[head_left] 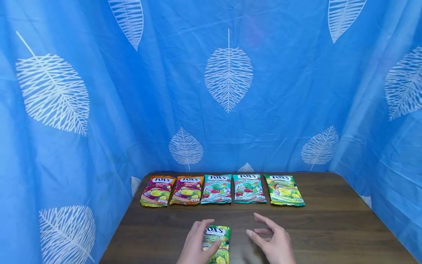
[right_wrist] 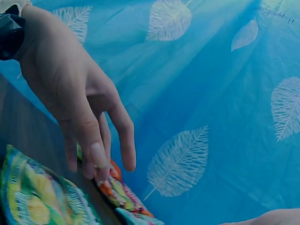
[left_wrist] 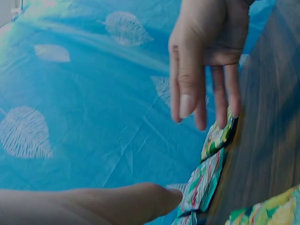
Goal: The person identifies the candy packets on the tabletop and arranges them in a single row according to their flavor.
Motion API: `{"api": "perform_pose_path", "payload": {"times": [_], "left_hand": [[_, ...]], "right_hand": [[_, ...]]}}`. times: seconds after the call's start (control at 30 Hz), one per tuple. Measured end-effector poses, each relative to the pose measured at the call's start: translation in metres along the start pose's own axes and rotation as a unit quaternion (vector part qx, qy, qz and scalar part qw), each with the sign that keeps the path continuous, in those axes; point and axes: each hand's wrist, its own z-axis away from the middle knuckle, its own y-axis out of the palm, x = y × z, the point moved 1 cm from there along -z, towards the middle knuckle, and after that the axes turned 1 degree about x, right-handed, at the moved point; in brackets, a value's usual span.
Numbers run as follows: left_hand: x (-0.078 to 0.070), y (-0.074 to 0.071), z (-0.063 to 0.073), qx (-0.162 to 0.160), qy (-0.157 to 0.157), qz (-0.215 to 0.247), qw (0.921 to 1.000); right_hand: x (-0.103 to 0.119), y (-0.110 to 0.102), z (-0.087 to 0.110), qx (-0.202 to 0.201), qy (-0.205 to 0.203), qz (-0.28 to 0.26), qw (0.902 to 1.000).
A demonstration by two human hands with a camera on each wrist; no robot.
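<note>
A green and yellow Fox's Spring Tea candy bag (head_left: 225,242) is at the front of the table. My left hand (head_left: 197,242) is at its left side, overlapping part of it in the head view, with fingers loosely spread. In the right wrist view, the left hand (right_wrist: 70,89) has its fingers pointing down, apart from the candy bag (right_wrist: 40,192). To the right of the bag, my right hand (head_left: 275,240) holds nothing, its thumb and fingers apart. The left wrist view shows that right hand (left_wrist: 206,47) with fingers hanging down.
Along the table's back edge lies a row of candy bags: two orange and purple Fruits bags (head_left: 187,190), two teal Mint Blossom bags (head_left: 216,189) and one green Spring Tea bag (head_left: 285,190). Blue cloth (head_left: 270,110) with white leaf prints surrounds the brown wooden table (head_left: 336,220).
</note>
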Motion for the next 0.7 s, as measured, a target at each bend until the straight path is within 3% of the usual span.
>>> {"api": "perform_pose_path", "payload": {"times": [0.2,0.5,0.7], "left_hand": [[0.025,-0.004,0.009,-0.034,-0.007,-0.031,0.9989],[0.036,-0.014,0.013,-0.019,-0.026,-0.025,0.9992],[0.072,-0.012,0.011,-0.007,-0.043,-0.021,0.9988]], "right_hand": [[-0.016,0.022,0.008,0.037,0.020,-0.015,0.9990],[-0.033,0.045,0.010,0.160,0.028,-0.039,0.9860],[-0.038,0.059,0.009,0.204,0.053,-0.031,0.9769]]}}
